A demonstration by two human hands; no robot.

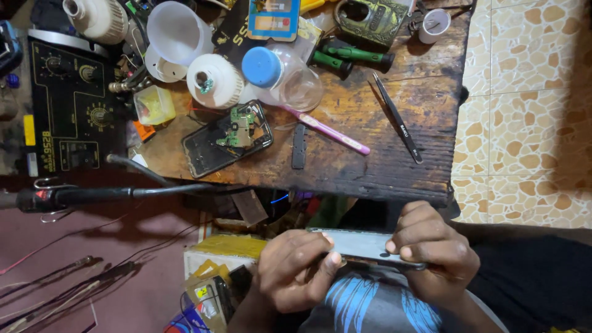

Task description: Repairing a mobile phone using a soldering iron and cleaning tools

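Both of my hands hold a slim grey phone (361,245) edge-on below the near edge of the wooden table (382,172). My left hand (293,268) grips its left end with the thumb tip pressed at the lower edge. My right hand (435,253) wraps the right end, fingers curled over the top. On the table lies an opened dark phone (225,145) with a green circuit board (239,126) resting on it.
Black tweezers (399,118), a pink toothbrush (327,131), a small dark strip (299,147), a blue-capped clear bottle (283,77), white bulb housings (216,80), a padlock (370,20) and green-handled screwdrivers (354,55) crowd the table. A black rework station (68,105) stands left; a hose (123,193) crosses below it.
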